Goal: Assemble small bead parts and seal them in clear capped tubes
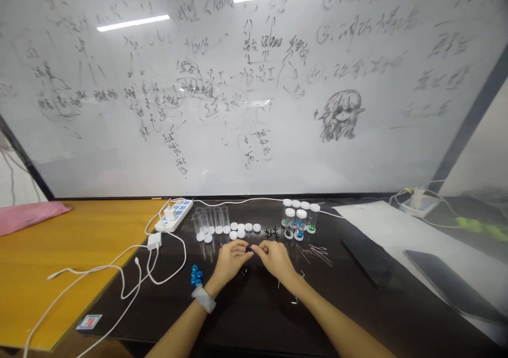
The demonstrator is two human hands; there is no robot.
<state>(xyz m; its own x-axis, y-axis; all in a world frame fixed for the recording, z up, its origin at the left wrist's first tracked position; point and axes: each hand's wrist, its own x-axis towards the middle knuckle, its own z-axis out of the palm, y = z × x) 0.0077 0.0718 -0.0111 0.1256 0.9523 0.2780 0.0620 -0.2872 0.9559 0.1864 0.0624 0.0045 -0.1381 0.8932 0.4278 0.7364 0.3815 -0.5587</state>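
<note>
My left hand (pixel 229 260) and my right hand (pixel 275 260) meet over the dark table, fingertips pinched on a small black piece (pixel 248 249). Its exact kind is too small to tell, and the fingers partly cover it. Just beyond them lie several round white caps (pixel 241 231) and a group of small black pronged parts (pixel 272 233). Shiny blue pieces (pixel 196 276) are clustered left of my left wrist. To the right of my right hand, thin bent metal wires (pixel 319 255) are spread out, with a few more beside my forearm.
Clear tubes (pixel 218 219) stand on white caps at the back left. Capped clear jars (pixel 300 225) with coloured bits inside stand back right. A power strip (pixel 174 215) and white cables lie left. A dark phone (pixel 452 284) and a black flat object (pixel 367 263) lie right.
</note>
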